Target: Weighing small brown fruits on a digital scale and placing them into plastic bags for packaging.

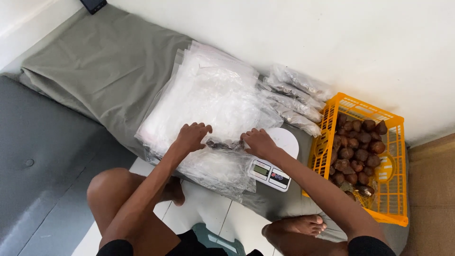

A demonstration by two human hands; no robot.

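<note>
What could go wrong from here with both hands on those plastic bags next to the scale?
1. The stack of clear bags looks slippery; the left hand and right hand pressing its edge might fan it out.
2. The right forearm crosses the white scale and may nudge it.
3. Bags overlapping the scale could skew a reading.

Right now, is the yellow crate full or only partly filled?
Partly filled. In the yellow crate, the brown fruits are heaped at the end nearest the scale, and the crate's mesh floor shows bare along its far side.
</note>
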